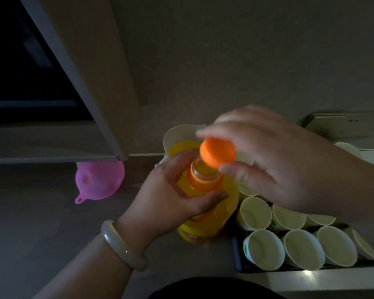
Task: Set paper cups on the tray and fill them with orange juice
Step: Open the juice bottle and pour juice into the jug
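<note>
The bottle of orange juice stood upright on the surface, just beside the near left corner of the tray, and it looked close to full. The left hand wrapped its shoulder, thumb across the front and fingers round the far side, a firm steadying grip. The right hand pinched the orange cap between thumb and fingertips. The cap sat tilted at the mouth, with the clear neck showing beneath it. Blur on that hand made it hard to say whether the cap was coming off or going back on, though it seemed loose rather than seated. The step in hand was therefore the cap, between pours or ahead of one. If it was coming off, the next move called for lifting it clear, setting it aside and tipping the bottle over an empty cup with the left hand low enough to control the flow. Behind the bottle, one cup already held juice. The cups crowded on the tray to the right showed pale, dry insides, so most of the filling remained. A pink funnel lay unused on the surface to the left, well apart from the tray.
</note>
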`<state>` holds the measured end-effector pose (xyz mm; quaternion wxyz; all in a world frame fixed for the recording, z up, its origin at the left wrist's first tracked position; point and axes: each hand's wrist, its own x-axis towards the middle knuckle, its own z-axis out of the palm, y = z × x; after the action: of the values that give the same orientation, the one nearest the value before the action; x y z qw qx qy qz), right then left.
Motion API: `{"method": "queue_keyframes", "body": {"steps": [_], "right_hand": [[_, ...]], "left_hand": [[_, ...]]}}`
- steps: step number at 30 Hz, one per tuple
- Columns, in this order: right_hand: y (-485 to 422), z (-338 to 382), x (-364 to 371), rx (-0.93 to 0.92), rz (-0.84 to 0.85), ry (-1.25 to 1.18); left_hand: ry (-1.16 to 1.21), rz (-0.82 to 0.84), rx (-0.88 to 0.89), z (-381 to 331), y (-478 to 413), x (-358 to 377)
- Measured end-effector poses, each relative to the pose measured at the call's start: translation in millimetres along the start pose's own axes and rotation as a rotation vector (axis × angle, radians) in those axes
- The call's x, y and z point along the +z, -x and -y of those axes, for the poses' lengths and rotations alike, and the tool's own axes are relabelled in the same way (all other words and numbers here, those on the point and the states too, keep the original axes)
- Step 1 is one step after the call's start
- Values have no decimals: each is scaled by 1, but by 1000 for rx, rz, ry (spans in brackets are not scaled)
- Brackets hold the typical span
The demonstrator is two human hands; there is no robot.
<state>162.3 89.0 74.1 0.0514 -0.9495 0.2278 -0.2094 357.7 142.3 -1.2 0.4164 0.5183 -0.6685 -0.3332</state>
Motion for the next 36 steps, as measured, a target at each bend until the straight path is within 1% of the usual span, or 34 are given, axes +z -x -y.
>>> {"method": "queue_keyframes", "body": {"steps": [2, 3, 5, 7, 8, 9, 12, 15, 17, 19, 21, 25, 29, 34, 36], "right_hand": [[10, -4, -3, 90, -118, -197], [17, -5, -1, 158, -197, -360], [26, -1, 9, 309, -327, -845], [35, 7, 26, 398, -399, -1306], [38, 13, 35, 433, -408, -1460], [40, 19, 43, 457, -416, -1553], [43, 33, 57, 489, -500, -1619], [46, 41, 59, 514, -611, -1535], [50, 44, 58, 547, -669, -1445], [53, 48, 56, 568, -715, -1403], [55, 53, 54, 544, -720, -1444], [55, 63, 55, 466, -631, -1562], [53, 67, 54, 462, -609, -1699], [49, 70, 57, 464, -563, -1663], [49, 70, 58, 480, -547, -1650]], "left_hand": [[-42, 11, -6, 0, 0, -1], [-58, 31, -20, 0, -1, -1], [-79, 66, -43, -1, -1, -1], [-86, 45, -25, -1, -1, -1], [-72, 28, -17, -1, -1, -1], [-49, 15, -9, 1, 0, -1], [42, -18, 5, 4, 4, -1], [84, -70, 75, -2, 9, -7], [27, -98, 171, -10, 12, -10], [-48, -119, 262, -21, 15, -13], [-98, -134, 335, -34, 19, -14], [-195, -111, 429, -54, 23, -8], [-149, -62, 400, -55, 25, -10], [91, -6, 260, -52, 32, -14], [143, 15, 202, -52, 34, -14]]}}
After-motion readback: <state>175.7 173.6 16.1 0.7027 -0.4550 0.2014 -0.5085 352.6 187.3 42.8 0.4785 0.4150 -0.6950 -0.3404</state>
